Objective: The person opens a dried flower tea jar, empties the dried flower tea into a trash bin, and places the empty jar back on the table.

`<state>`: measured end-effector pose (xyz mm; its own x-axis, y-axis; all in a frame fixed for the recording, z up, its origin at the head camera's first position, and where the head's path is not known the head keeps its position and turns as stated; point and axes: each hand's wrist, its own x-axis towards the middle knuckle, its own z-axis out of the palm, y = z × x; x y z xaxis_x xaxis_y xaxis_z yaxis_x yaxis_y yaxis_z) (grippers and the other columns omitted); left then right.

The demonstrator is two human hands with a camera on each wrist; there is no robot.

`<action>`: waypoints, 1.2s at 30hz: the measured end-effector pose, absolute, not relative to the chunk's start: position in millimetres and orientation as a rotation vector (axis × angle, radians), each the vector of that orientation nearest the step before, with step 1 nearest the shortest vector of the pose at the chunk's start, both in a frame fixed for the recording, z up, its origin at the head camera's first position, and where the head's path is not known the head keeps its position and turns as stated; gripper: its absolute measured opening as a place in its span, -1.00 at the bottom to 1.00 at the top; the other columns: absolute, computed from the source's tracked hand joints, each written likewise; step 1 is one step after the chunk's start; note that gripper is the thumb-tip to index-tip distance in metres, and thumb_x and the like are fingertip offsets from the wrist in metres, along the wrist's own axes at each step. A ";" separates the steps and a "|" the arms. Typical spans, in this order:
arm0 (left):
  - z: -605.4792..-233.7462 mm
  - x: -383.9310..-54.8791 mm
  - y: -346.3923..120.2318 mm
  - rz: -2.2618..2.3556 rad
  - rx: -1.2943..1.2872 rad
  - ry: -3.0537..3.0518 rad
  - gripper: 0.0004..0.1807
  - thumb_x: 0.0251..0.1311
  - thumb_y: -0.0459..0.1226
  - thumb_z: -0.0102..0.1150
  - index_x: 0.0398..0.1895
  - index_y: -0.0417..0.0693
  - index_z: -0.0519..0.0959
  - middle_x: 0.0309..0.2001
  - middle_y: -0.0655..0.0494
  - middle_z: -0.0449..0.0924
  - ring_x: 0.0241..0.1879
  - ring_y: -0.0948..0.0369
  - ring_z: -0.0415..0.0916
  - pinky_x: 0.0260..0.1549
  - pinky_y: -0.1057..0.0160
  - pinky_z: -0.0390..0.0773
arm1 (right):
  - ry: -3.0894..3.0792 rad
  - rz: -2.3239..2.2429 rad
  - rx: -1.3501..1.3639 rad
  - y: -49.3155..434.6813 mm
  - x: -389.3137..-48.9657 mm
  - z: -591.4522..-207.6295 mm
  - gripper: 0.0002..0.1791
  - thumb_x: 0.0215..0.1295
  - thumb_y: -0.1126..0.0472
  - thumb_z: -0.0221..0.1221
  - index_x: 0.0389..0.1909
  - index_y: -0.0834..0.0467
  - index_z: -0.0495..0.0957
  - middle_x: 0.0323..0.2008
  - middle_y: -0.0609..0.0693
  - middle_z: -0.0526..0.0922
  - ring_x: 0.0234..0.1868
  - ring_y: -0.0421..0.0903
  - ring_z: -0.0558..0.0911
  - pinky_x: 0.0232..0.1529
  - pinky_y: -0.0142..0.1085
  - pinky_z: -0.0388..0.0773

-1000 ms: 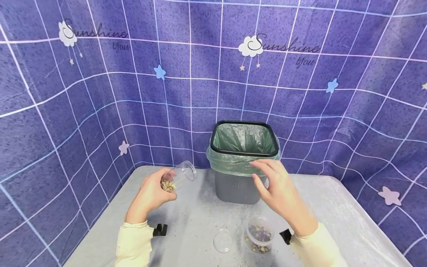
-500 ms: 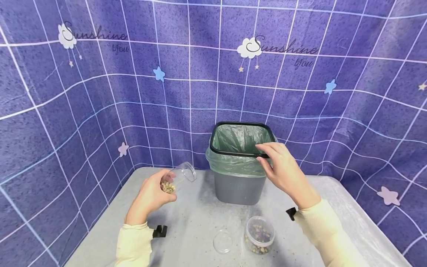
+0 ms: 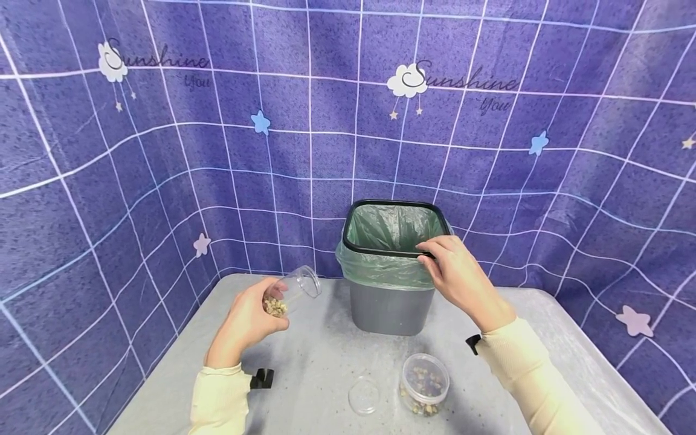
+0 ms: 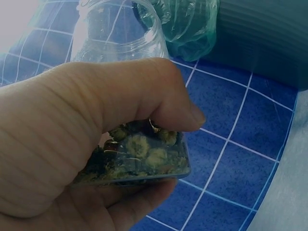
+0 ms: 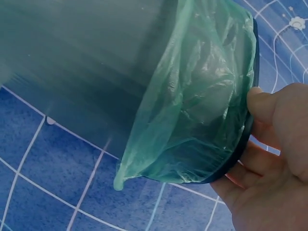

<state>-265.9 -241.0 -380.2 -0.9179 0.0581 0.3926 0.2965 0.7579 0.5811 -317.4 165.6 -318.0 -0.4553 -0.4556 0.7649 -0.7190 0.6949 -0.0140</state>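
Observation:
My left hand point(image 3: 249, 317) grips a clear plastic jar point(image 3: 298, 285), tilted with its open mouth toward the upper right. Dried flower buds point(image 4: 139, 147) lie gathered at the jar's bottom, seen close up in the left wrist view. My right hand point(image 3: 462, 278) holds the black rim of a grey trash bin point(image 3: 387, 308) at its front right corner. In the right wrist view the thumb point(image 5: 262, 103) lies at the rim's edge, with the other fingers curled beyond it. A green bag point(image 5: 192, 110) lines the bin and folds down over its outside.
A second clear jar point(image 3: 425, 382) with dried pieces inside stands near the table's front. Left of it lies a round clear lid point(image 3: 364, 396). Small crumbs dot the grey tabletop point(image 3: 310, 374). A purple checked curtain point(image 3: 304, 151) hangs behind and at both sides.
My right hand has moved up and forward, from in front of the bin to its rim, and taken hold there. The left hand and its jar have stayed nearly still.

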 end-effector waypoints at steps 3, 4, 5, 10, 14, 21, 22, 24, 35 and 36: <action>-380.3 -265.3 -241.3 -0.949 -0.271 -2.607 -0.34 -0.33 -0.37 0.49 0.03 0.07 0.62 -0.15 0.14 0.70 -0.20 0.19 0.60 -0.13 0.10 0.55 | -2.121 0.417 0.903 165.7 -320.0 -321.2 -0.83 0.36 0.32 0.29 -0.08 0.26 0.69 -0.22 0.09 0.72 -0.06 0.15 0.62 0.10 -0.01 0.51; -380.4 -265.4 -241.4 -0.947 -0.270 -2.607 -0.34 -0.33 -0.37 0.50 0.03 0.07 0.62 -0.15 0.14 0.70 -0.20 0.19 0.60 -0.14 0.11 0.55 | -2.118 0.415 0.907 165.5 -320.9 -321.9 -0.84 0.36 0.33 0.30 -0.09 0.26 0.68 -0.24 0.07 0.72 -0.09 0.14 0.63 0.08 -0.01 0.52; -380.6 -265.3 -241.6 -0.948 -0.273 -2.607 -0.34 -0.34 -0.37 0.50 0.03 0.07 0.62 -0.14 0.14 0.70 -0.20 0.19 0.60 -0.14 0.11 0.55 | -2.113 0.411 0.911 165.4 -321.6 -322.5 -0.84 0.35 0.33 0.30 -0.09 0.26 0.68 -0.27 0.07 0.71 -0.11 0.13 0.63 0.05 -0.02 0.52; -380.5 -265.0 -242.1 -0.946 -0.273 -2.602 -0.35 -0.33 -0.36 0.50 0.03 0.07 0.62 -0.15 0.13 0.69 -0.21 0.19 0.59 -0.16 0.11 0.55 | -2.082 0.412 0.933 164.8 -324.1 -324.1 -0.87 0.33 0.35 0.31 -0.14 0.28 0.67 -0.32 0.06 0.72 -0.22 0.08 0.64 -0.05 -0.04 0.54; -380.1 -264.0 -242.9 -0.951 -0.262 -2.597 -0.36 -0.31 -0.37 0.50 0.03 0.07 0.62 -0.15 0.13 0.69 -0.21 0.18 0.59 -0.15 0.12 0.55 | -2.070 0.399 0.939 164.5 -325.2 -324.6 -0.88 0.32 0.35 0.31 -0.16 0.28 0.66 -0.33 0.05 0.73 -0.26 0.08 0.65 -0.09 -0.04 0.54; -379.1 -262.5 -244.7 -0.938 -0.257 -2.589 -0.36 -0.32 -0.35 0.50 0.02 0.07 0.62 -0.16 0.14 0.69 -0.23 0.20 0.58 -0.18 0.13 0.53 | -2.053 0.389 0.947 164.8 -327.2 -325.5 -0.89 0.31 0.34 0.32 -0.18 0.26 0.66 -0.37 0.04 0.72 -0.29 0.08 0.65 -0.11 -0.03 0.55; -379.0 -262.2 -244.6 -0.937 -0.259 -2.590 -0.36 -0.32 -0.34 0.50 0.02 0.07 0.62 -0.15 0.14 0.69 -0.23 0.20 0.58 -0.18 0.13 0.53 | -2.051 0.389 0.949 165.2 -327.5 -325.6 -0.90 0.31 0.34 0.32 -0.18 0.26 0.66 -0.38 0.04 0.72 -0.29 0.08 0.65 -0.11 -0.03 0.55; -378.8 -261.6 -244.1 -0.941 -0.255 -2.592 -0.36 -0.31 -0.34 0.50 0.03 0.07 0.61 -0.15 0.14 0.69 -0.23 0.20 0.58 -0.19 0.13 0.53 | -2.044 0.391 0.952 165.8 -328.0 -326.1 -0.90 0.31 0.35 0.32 -0.19 0.25 0.66 -0.38 0.04 0.71 -0.30 0.09 0.65 -0.11 -0.02 0.55; -371.3 -256.6 -244.0 -0.936 -0.214 -2.544 -0.42 -0.23 -0.30 0.45 0.02 0.09 0.59 -0.14 0.12 0.70 -0.27 0.18 0.57 -0.21 0.14 0.53 | -2.035 0.377 0.950 166.1 -330.4 -326.5 -0.92 0.30 0.35 0.32 -0.21 0.25 0.67 -0.43 0.03 0.68 -0.33 0.09 0.65 -0.14 -0.01 0.55; -370.0 -256.5 -243.0 -0.932 -0.214 -2.542 -0.42 -0.22 -0.30 0.46 0.02 0.09 0.59 -0.13 0.11 0.71 -0.27 0.18 0.57 -0.21 0.13 0.53 | -2.034 0.373 0.947 165.8 -330.0 -325.9 -0.92 0.29 0.36 0.32 -0.22 0.25 0.67 -0.44 0.03 0.68 -0.34 0.08 0.65 -0.16 -0.01 0.54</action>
<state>-256.5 -243.0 -370.0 -0.8988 -0.0009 0.4384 0.2828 0.7630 0.5813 -330.0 165.8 -325.9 -0.3617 -0.4884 0.7941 -0.7384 0.6701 0.0758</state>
